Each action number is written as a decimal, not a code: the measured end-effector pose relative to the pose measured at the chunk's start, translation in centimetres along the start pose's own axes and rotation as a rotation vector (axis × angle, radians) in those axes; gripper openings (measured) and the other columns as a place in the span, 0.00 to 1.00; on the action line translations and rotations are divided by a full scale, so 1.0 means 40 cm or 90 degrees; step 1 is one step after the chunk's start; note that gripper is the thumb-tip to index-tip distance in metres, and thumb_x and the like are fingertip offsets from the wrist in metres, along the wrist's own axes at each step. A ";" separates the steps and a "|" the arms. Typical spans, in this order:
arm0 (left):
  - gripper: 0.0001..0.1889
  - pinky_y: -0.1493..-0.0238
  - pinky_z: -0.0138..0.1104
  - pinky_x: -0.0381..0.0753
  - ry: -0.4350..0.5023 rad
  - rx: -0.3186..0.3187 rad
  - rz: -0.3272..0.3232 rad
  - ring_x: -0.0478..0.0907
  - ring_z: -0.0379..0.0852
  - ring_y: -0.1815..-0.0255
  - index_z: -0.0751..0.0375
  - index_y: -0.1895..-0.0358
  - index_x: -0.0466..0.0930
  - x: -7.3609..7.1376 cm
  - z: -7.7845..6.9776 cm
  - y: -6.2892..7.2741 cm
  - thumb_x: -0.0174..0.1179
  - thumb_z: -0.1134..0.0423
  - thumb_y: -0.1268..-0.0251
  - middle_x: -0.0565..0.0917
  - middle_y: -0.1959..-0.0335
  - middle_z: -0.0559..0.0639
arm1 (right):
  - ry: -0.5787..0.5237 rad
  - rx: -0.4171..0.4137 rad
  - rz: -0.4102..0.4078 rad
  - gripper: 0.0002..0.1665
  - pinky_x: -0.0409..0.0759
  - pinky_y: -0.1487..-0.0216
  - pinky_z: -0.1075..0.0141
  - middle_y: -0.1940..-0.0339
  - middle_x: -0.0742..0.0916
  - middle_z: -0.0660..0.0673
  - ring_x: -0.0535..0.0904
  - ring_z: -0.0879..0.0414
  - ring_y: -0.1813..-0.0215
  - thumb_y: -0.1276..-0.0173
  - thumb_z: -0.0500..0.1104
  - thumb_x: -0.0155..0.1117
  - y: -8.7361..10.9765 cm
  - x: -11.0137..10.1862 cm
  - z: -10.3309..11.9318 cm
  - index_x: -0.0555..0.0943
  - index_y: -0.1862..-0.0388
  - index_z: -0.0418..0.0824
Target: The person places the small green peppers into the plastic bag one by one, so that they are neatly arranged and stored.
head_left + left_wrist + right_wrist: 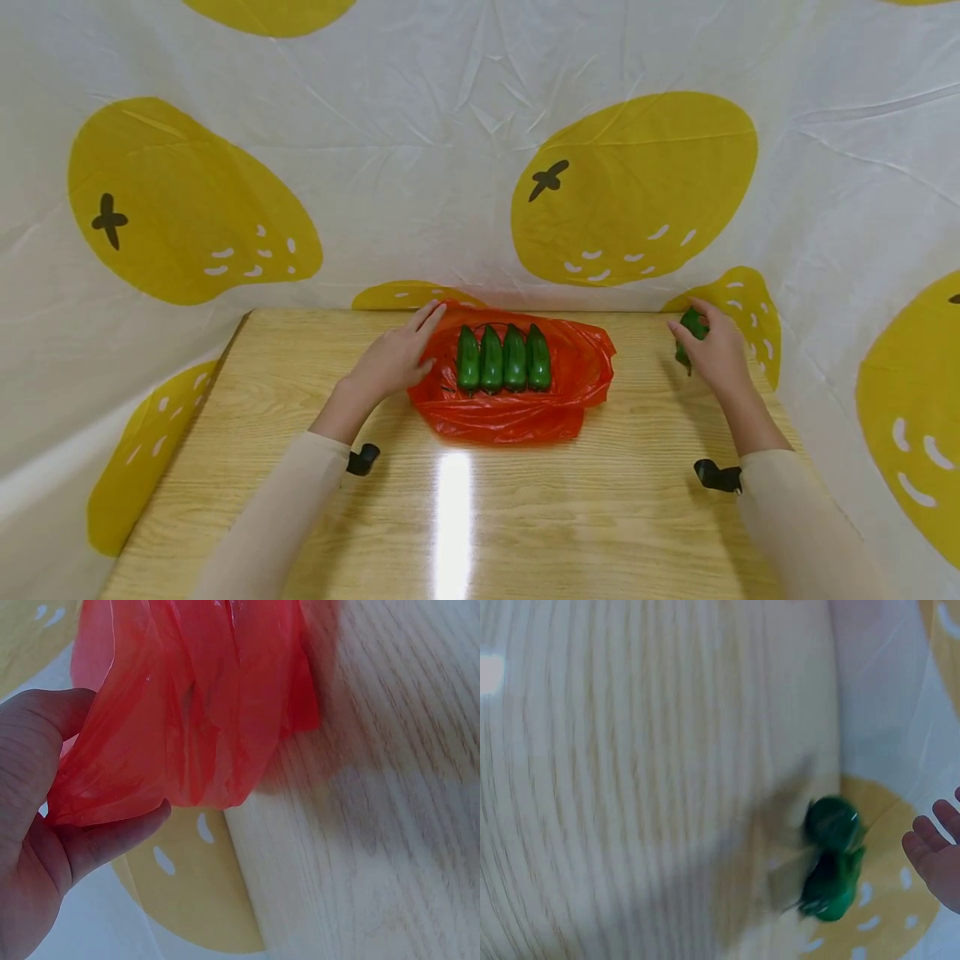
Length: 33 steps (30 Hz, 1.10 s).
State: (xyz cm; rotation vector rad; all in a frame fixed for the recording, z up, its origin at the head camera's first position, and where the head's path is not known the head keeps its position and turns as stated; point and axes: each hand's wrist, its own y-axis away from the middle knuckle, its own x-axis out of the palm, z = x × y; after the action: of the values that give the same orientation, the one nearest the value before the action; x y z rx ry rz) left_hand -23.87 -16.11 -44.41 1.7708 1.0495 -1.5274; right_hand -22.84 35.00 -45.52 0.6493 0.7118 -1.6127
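Several glossy green peppers [503,358] lie side by side on a crumpled red plastic bag [487,425] at the table's far middle. My left hand [390,358] is at the bag's left edge, fingers extended and thumb spread apart. In the left wrist view the bag's film [195,735] passes between my widely separated thumb and fingers. On the far right my right hand [717,350] is at more green vegetables [692,323]. The right wrist view shows these as two rounded green shapes [831,859], blurred, with a gap between them and my fingers [928,838].
A wood-grain table [337,517] lies beneath everything, and its far edge meets a white cloth [420,192] printed with yellow fruit. The cloth also rises along both sides. Each wrist wears a small black device [363,459]. A bright reflection crosses the table's front.
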 end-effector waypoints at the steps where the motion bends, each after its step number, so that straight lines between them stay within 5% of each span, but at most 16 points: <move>1: 0.51 0.81 0.32 0.71 0.001 -0.001 -0.003 0.66 0.41 0.88 0.57 0.15 0.44 0.001 0.000 0.000 0.70 0.59 0.34 0.55 0.16 0.59 | 0.005 0.005 0.004 0.48 0.67 0.35 0.28 0.22 0.66 0.23 0.64 0.24 0.27 0.21 0.61 0.55 -0.005 0.000 -0.011 0.55 0.17 0.31; 21: 0.51 0.78 0.38 0.75 0.020 -0.036 -0.048 0.67 0.42 0.86 0.50 0.14 0.46 0.029 -0.011 0.016 0.70 0.57 0.34 0.55 0.15 0.51 | 0.090 0.054 0.063 0.50 0.65 0.32 0.29 0.26 0.66 0.18 0.62 0.21 0.27 0.19 0.62 0.50 -0.050 0.027 -0.103 0.51 0.18 0.26; 33: 0.51 0.80 0.35 0.72 0.004 -0.028 -0.073 0.66 0.42 0.85 0.50 0.14 0.46 0.047 -0.014 0.015 0.71 0.56 0.35 0.55 0.15 0.51 | 0.115 0.059 0.057 0.40 0.66 0.33 0.28 0.29 0.67 0.15 0.63 0.19 0.30 0.19 0.45 0.55 -0.052 0.031 -0.117 0.56 0.21 0.22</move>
State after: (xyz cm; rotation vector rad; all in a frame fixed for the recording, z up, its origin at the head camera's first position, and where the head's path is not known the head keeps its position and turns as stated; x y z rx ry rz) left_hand -22.98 -15.60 -46.18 1.7135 1.1973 -1.5557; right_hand -24.98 37.94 -49.33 0.8912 0.7324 -1.5236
